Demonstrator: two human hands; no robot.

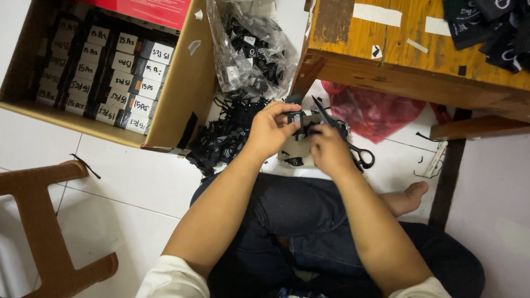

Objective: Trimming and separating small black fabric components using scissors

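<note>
White floor tiles (127, 182) lie between cardboard box (182, 94) and wooden table (397, 60).

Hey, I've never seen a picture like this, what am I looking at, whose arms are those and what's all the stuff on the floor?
This is a single view from a camera worn on a person's head, looking down at their own arms and crossed legs as they sit on a white tiled floor. The left hand pinches a small black tag. The right hand holds black scissors by it. More black tags lie in a pile and a clear plastic bag. A cardboard box at left holds rows of labelled bundles. A wooden table, a red bag and a brown stool stand around.
</note>
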